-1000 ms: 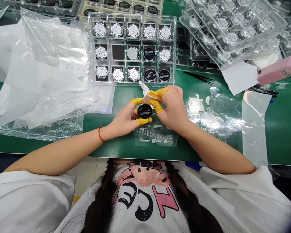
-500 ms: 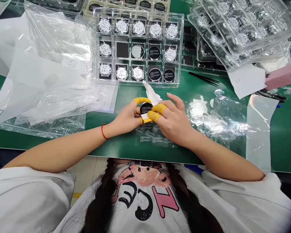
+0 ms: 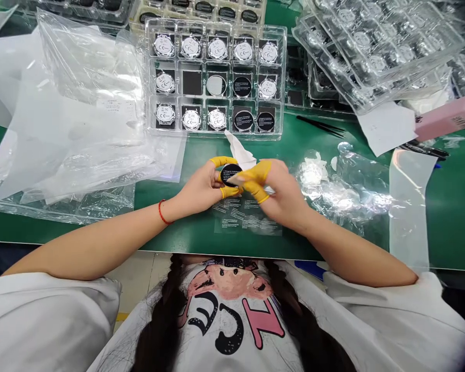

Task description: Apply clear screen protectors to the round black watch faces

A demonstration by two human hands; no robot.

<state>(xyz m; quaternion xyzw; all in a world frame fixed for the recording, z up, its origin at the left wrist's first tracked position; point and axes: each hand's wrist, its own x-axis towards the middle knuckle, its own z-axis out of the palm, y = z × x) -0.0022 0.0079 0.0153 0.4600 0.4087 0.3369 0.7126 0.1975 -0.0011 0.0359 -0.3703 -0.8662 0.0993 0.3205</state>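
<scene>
My left hand (image 3: 205, 187), with yellow finger covers, grips a round black disc (image 3: 230, 174) with small white print by its edges. Over the disc's right side, my right hand (image 3: 279, 194) pinches something pale and thin, blurred by motion; what it is I cannot make out. A crumpled white tissue (image 3: 240, 152) stands up behind the fingers. Under the hands lies a clear sheet (image 3: 248, 219) with white printed labels. Beyond them is a clear compartment tray (image 3: 216, 135) with round metal pieces marked CE, some black-faced discs and a bare black square.
Plastic bags and white sheets (image 3: 34, 124) cover the left of the green table. At the right are black tweezers (image 3: 321, 126), crumpled clear film (image 3: 344, 191), a pink bottle (image 3: 447, 119) and a translucent strip (image 3: 409, 217). Stacked trays (image 3: 380, 51) stand at the back right.
My right hand has turned, its yellow-covered fingers now blurred and pressed together over the disc. The white piece seen at the disc's lower edge no longer shows there. The view has shifted slightly.
</scene>
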